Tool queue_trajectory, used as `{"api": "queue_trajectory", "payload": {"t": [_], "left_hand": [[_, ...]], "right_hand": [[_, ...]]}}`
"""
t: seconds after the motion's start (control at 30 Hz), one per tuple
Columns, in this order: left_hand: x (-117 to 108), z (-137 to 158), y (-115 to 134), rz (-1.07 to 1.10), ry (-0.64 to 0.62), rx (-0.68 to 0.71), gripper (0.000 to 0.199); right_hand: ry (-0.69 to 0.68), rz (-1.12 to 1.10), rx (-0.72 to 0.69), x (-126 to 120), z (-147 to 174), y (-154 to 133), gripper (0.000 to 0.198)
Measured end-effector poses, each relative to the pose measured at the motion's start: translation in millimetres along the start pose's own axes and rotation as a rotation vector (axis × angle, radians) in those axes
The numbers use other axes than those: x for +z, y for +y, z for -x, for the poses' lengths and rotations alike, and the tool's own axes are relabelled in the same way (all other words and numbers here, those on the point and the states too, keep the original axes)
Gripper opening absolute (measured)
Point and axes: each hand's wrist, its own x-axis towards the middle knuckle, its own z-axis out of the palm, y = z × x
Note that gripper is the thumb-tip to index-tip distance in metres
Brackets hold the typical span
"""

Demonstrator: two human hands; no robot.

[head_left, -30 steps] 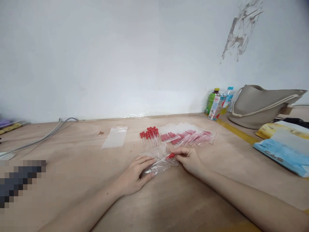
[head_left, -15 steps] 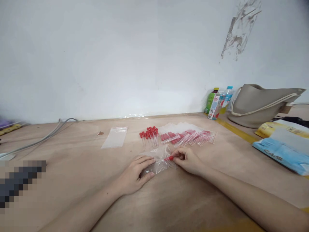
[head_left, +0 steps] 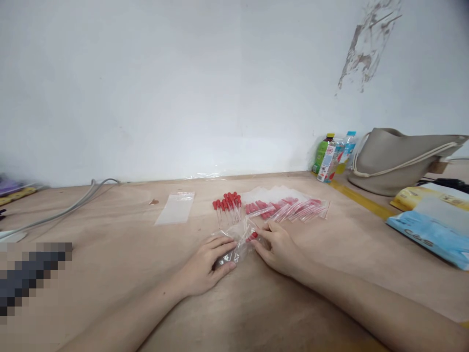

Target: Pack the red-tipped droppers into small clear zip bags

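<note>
While our left hand lies across the clear bag on the desk, thumb parted from fingers, our right hand works at the bag's right end, beside a red bulb; whether those fingers grip it, we can't tell.

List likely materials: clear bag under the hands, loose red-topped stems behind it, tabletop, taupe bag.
Clear bag: thin glossy plastic film; crinkles and glints.
Red tops: rubber or soft plastic; opaque, evenly coloured.
Stems: see-through, glass or plastic, can't tell.
Tabletop: probably wood or wood-look board; brown, mostly matte.
Taupe bag: maybe leather or imitation; smooth, holds shape.
</note>
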Motion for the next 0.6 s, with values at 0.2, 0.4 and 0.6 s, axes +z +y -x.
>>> {"api": "queue_trajectory", "payload": {"t": [0.2, 0.4, 0.6], "left_hand": [[-1.6, -1.2, 1.5, -0.012, -0.016, 0.002, 0.040], [-1.3, 0.1, 1.5, -0.001, 0.001, -0.004, 0.040], [-0.3, 2.9, -0.6, 0.005, 0.027, -0.016, 0.042]], "right_hand": [[0.006, -0.126, -0.044, 4.6, -2.7, 3.7, 0.019], [0.014, -0.231, 0.208, 1.4, -5.7, 10.3, 0.016], [-0.032, -0.412, 0.355, -7.5, -4.2, 16.3, 0.017]]}}
